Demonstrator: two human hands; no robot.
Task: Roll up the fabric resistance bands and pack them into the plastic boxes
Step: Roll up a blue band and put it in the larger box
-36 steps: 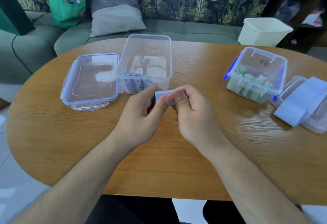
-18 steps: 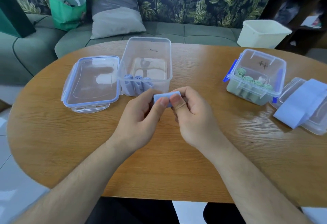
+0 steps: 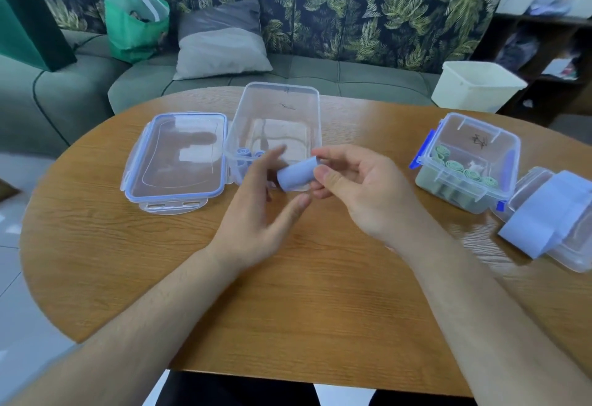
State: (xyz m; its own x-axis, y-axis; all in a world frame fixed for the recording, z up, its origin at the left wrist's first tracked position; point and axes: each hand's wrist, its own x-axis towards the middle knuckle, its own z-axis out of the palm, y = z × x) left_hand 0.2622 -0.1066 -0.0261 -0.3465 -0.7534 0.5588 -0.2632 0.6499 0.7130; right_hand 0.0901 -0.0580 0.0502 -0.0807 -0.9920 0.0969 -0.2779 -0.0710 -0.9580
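Right hand: The right hand pinches a rolled blue band between thumb and fingertips, above the middle of the table.
Left hand: The left hand is spread, fingers straight and gripping nothing, just left of the roll; motion blur hides whether a fingertip touches it.
Open box: An open clear box stands just beyond the hands, with several blue rolls inside at its near left corner.
Lid: Its lid lies flat on the table, touching the box's left side.
Right side: A second box with blue clips holds green rolls standing on end.
Far right: Flat blue bands lie draped over a clear plastic container at the table's right edge.
Background: A sofa beyond the table carries a grey cushion and a green bag; a white bin stands to the right.
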